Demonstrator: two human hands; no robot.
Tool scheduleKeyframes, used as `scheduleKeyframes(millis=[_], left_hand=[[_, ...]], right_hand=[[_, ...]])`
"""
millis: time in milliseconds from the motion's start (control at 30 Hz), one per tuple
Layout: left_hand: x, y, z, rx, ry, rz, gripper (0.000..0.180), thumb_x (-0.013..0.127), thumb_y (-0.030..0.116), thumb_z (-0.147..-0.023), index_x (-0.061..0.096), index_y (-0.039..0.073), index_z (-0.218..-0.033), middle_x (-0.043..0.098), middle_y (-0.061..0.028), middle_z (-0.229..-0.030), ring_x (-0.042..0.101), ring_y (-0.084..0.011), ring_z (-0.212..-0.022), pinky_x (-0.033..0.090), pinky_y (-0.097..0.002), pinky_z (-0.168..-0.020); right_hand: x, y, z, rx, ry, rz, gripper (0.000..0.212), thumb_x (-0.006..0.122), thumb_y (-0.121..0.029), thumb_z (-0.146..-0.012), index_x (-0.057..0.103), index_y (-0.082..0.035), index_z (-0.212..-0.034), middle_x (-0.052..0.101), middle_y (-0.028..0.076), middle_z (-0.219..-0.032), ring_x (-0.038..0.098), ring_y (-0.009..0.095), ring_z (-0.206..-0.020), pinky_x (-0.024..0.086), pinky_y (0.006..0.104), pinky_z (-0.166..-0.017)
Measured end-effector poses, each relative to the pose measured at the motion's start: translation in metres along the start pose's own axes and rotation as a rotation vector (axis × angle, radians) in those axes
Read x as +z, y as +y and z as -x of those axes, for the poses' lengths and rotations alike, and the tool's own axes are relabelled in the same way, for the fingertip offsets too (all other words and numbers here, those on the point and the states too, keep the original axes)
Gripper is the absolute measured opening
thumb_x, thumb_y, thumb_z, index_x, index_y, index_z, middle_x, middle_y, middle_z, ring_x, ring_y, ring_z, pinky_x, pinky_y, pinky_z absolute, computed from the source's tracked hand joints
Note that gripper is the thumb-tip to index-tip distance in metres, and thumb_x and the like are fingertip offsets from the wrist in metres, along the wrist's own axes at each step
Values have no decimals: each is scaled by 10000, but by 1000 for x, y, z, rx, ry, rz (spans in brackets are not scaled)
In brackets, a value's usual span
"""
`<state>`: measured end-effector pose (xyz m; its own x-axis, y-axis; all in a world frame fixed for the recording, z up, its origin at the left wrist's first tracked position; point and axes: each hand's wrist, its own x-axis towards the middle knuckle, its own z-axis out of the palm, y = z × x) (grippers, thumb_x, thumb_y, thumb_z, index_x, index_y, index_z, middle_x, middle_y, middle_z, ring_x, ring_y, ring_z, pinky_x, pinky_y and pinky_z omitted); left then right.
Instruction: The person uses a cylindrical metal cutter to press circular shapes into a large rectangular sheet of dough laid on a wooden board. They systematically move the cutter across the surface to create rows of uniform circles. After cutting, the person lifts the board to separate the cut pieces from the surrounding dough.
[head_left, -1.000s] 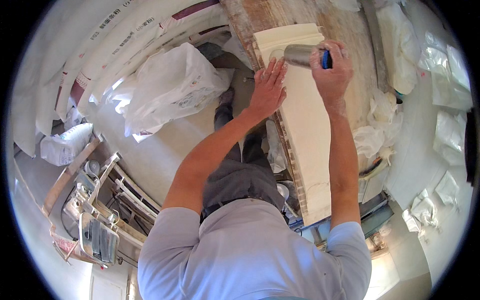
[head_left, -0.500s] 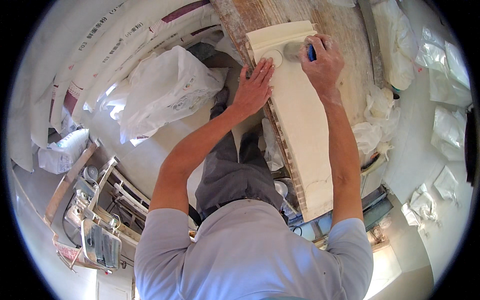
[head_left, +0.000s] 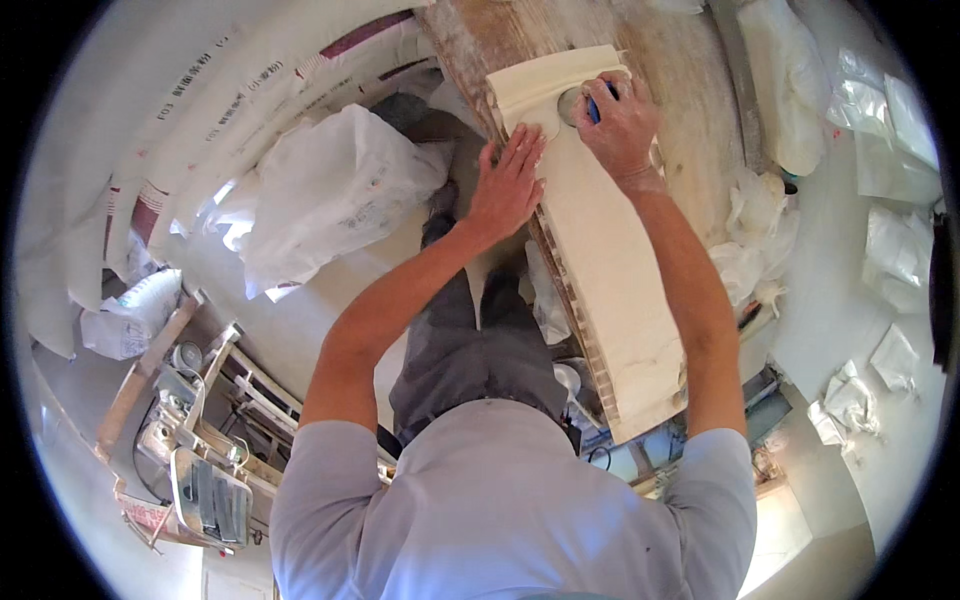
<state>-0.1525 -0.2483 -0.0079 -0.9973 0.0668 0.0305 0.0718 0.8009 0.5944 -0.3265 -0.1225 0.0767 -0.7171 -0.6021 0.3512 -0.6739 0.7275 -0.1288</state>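
A long pale sheet of dough (head_left: pixel 610 270) lies along the wooden board, its far end folded into a thick band (head_left: pixel 555 78). In my right hand (head_left: pixel 622 125) is a round metal cutter (head_left: pixel 570 106) with a blue grip, set down on the dough just before the fold. My left hand (head_left: pixel 508 185) rests with its fingers stretched out on the dough's left edge, holding nothing. Beside its fingertips, a round cut outline (head_left: pixel 540 116) shows in part. The cutter's lower rim is partly hidden, so how far it has sunk in cannot be seen.
The floury wooden board (head_left: pixel 700 130) runs out to the far right of the dough. Stacked white sacks (head_left: pixel 200 100) and a filled white plastic bag (head_left: pixel 340 190) stand at the left. A metal machine (head_left: pixel 190 440) is at lower left; clear plastic bags (head_left: pixel 895 250) are at right.
My right hand has brought the cutter leftward, close to my left fingertips and the round outline. My left hand has stayed almost in place; the whole view has shifted slightly.
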Motion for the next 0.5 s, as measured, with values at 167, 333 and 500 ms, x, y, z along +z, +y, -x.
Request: scheduleKeyframes(millis=[167,333,500], left_hand=[[-14,11,-1,-13,78,147,694,623,185,-954,343,-9,-1559,343,-169,-1645,285,-338,-1550,247,-571,-1191],[-12,18,-7,-1,194,248,709,616,114,-920,337,-12,-1559,384,-157,-1628,297,-338,-1546,225,-531,-1201],[0,29,-23,-21,182,201,695,617,158,-936,350,-8,-1555,338,-149,-1656,275,-338,-1555,225,-540,-1202]], right_hand=[[0,-14,1,242,177,22,197,777,-163,-794,735,-141,-985,696,59,-1012,679,299,-935,573,418,-732],[-15,-10,3,220,240,-23,216,776,-177,-780,747,-145,-992,699,59,-1027,691,296,-909,584,416,-707],[-38,4,0,210,267,-80,205,782,-165,-779,745,-133,-978,705,76,-979,699,293,-880,579,414,-715]])
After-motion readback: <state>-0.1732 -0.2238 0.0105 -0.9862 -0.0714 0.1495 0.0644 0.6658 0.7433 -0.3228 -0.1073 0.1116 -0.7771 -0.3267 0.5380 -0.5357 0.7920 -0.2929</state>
